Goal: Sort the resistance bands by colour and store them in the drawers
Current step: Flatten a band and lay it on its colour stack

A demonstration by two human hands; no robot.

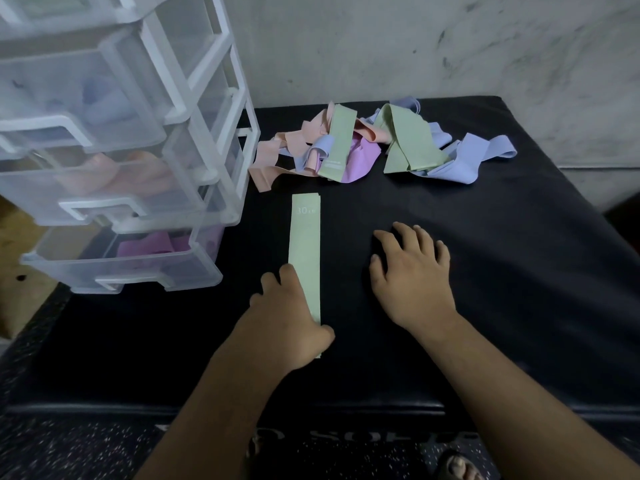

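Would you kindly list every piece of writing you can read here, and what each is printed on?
"30", then blurred letters: on the flat green band.
"SOF", rest hidden: on the black pad, front face.
White print, too small to read: on the green band in the pile.

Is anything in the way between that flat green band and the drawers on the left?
Nothing visible. Only bare black mat separates the green band from the drawer unit. The left hand rests on the band's near end; the tangled pile lies farther back.
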